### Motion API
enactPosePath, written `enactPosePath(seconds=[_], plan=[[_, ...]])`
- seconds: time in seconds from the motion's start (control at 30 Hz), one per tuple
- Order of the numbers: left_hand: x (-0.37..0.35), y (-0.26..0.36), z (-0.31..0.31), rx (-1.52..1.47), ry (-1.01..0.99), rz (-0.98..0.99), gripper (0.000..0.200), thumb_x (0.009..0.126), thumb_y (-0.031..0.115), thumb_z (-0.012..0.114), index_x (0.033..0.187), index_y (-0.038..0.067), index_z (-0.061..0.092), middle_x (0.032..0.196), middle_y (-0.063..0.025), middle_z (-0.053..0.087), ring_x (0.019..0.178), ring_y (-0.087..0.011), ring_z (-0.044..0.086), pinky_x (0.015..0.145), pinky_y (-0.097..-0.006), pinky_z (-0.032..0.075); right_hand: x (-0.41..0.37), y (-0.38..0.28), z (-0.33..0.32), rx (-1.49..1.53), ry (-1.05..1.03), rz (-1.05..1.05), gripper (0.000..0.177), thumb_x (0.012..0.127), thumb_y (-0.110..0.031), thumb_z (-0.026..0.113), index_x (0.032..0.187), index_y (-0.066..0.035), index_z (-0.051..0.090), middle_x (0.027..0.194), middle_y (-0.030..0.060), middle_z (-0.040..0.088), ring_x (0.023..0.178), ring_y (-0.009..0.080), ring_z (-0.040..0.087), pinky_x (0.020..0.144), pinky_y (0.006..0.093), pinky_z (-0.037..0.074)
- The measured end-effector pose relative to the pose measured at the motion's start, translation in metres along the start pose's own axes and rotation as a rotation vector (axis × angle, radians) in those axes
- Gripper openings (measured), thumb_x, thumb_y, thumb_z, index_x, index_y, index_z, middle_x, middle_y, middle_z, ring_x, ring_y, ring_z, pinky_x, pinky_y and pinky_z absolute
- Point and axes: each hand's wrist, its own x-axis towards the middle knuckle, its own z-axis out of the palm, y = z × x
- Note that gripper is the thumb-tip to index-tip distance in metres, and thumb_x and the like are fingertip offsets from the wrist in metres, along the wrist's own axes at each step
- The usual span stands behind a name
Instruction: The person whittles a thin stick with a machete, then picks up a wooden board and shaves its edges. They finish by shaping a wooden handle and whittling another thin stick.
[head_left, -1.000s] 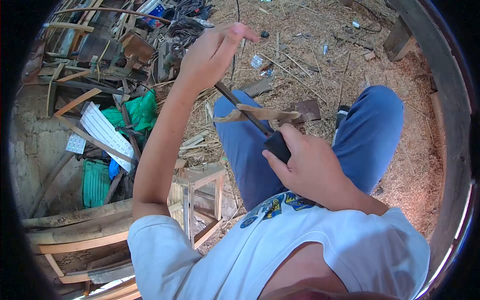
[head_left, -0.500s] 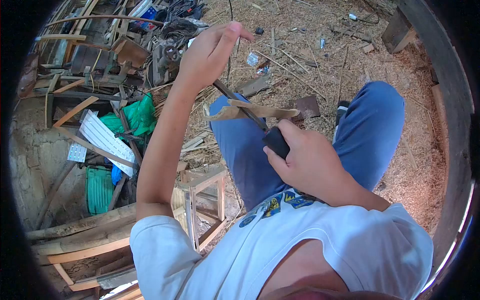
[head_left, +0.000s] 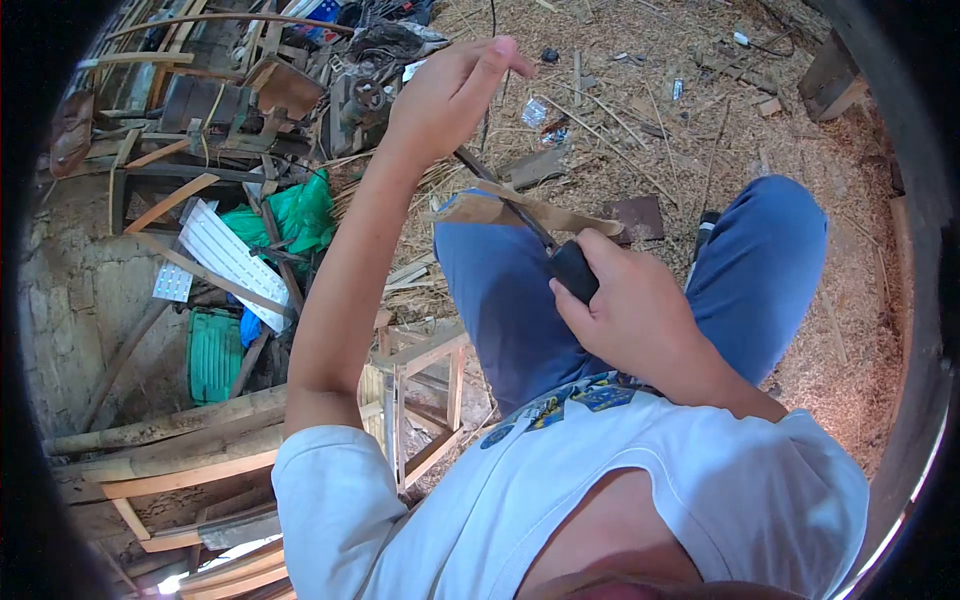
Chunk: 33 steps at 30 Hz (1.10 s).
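My right hand [head_left: 640, 300] grips the black handle [head_left: 573, 272] of a long tool with a narrow dark blade [head_left: 527, 222]. The blade slants up and left toward my left wrist. A pale, flat strip of wood or bamboo [head_left: 570, 215] crosses the blade above my thigh. My left hand [head_left: 450, 95] is raised higher, with its thumb uppermost and its fingers curled away from view; I cannot tell what they hold. Close by that hand, a thin dark line [head_left: 492, 22] runs past the fingertips.
My bent knees in blue trousers [head_left: 765, 250] spread over ground strewn with shavings. Piled wood scraps, a green plastic bag [head_left: 295, 215] and a white slotted panel [head_left: 225, 255] lie at left. A small wooden frame [head_left: 430, 355] stands beside me; a timber post [head_left: 832, 78] is at upper right.
The whole view has shifted slightly, so most things appear a little further right. Both hands keep nearly the same pose, with the tool and strip between them.
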Motion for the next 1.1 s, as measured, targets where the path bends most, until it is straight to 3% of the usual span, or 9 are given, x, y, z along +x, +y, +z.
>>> enactPosePath(seconds=[0.37,0.47,0.53,0.63,0.73,0.83,0.93,1.1], plan=[[0.035,-0.044,0.040,-0.115,-0.060,-0.045,0.064,0.112,0.040,0.024,0.105,-0.002,0.072,0.111,-0.0137,0.072,0.113,-0.0269,0.064,0.107,-0.0382,0.041,0.033,0.030,-0.008,-0.017,-0.034,0.066,0.029,0.086,-0.024,0.071,0.095,0.000,0.058,0.076,0.0223,0.067,0.073,0.0440,0.068,0.067,0.0528,0.055],[0.047,-0.056,0.059,-0.179,0.016,0.008,0.054,0.108,0.042,0.035,0.101,0.006,0.075,0.076,-0.0143,0.063,0.077,-0.0281,0.061,0.077,-0.0383,0.047,0.040,0.040,-0.007,0.010,-0.018,0.082,0.028,0.085,-0.024,0.071,0.093,-0.001,0.057,0.075,0.0219,0.066,0.072,0.0434,0.067,0.066,0.0527,0.054],[0.053,-0.060,0.069,-0.217,0.066,0.082,0.053,0.108,0.039,0.035,0.100,0.005,0.075,0.083,-0.0153,0.067,0.081,-0.0287,0.063,0.081,-0.0378,0.048,0.045,0.048,-0.006,0.036,0.009,0.084,0.030,0.085,-0.025,0.072,0.090,-0.002,0.054,0.070,0.0211,0.063,0.067,0.0425,0.065,0.062,0.0520,0.051],[0.062,-0.059,0.070,-0.236,-0.037,-0.023,0.051,0.108,0.033,0.035,0.100,0.002,0.074,0.098,-0.0166,0.071,0.094,-0.0315,0.066,0.090,-0.0385,0.048,0.052,0.050,-0.016,0.035,-0.051,0.118,0.025,0.085,-0.022,0.070,0.094,-0.001,0.058,0.081,0.0223,0.068,0.076,0.0433,0.068,0.070,0.0530,0.055],[0.068,-0.066,0.080,-0.256,-0.046,0.034,0.050,0.109,0.030,0.033,0.100,0.001,0.073,0.106,-0.0173,0.073,0.105,-0.0331,0.066,0.097,-0.0391,0.047,0.057,0.058,-0.016,0.034,-0.062,0.136,0.025,0.085,-0.021,0.069,0.094,-0.001,0.058,0.080,0.0225,0.067,0.076,0.0432,0.068,0.071,0.0533,0.055],[0.074,-0.080,0.090,-0.259,-0.134,0.023,0.067,0.112,0.041,0.021,0.103,-0.001,0.072,0.110,-0.0136,0.072,0.115,-0.0270,0.064,0.108,-0.0397,0.040,0.063,0.071,-0.010,0.070,0.004,0.113,0.028,0.084,-0.025,0.071,0.092,-0.002,0.057,0.068,0.0205,0.064,0.067,0.0409,0.066,0.062,0.0512,0.052],[0.077,-0.091,0.107,-0.265,-0.086,0.030,0.054,0.110,0.030,0.030,0.099,-0.001,0.073,0.108,-0.0169,0.073,0.109,-0.0324,0.066,0.101,-0.0399,0.045,0.074,0.079,-0.014,0.135,-0.087,0.242,0.027,0.083,-0.025,0.070,0.094,-0.002,0.059,0.072,0.0219,0.065,0.070,0.0418,0.067,0.065,0.0514,0.053],[0.082,-0.113,0.143,-0.395,-0.116,-0.070,0.059,0.111,0.032,0.027,0.099,-0.001,0.074,0.108,-0.0165,0.073,0.109,-0.0323,0.065,0.102,-0.0405,0.045,0.085,0.100,-0.009,0.057,-0.080,0.246,0.027,0.083,-0.025,0.069,0.093,0.000,0.063,0.079,0.0228,0.068,0.078,0.0429,0.069,0.073,0.0525,0.055]])
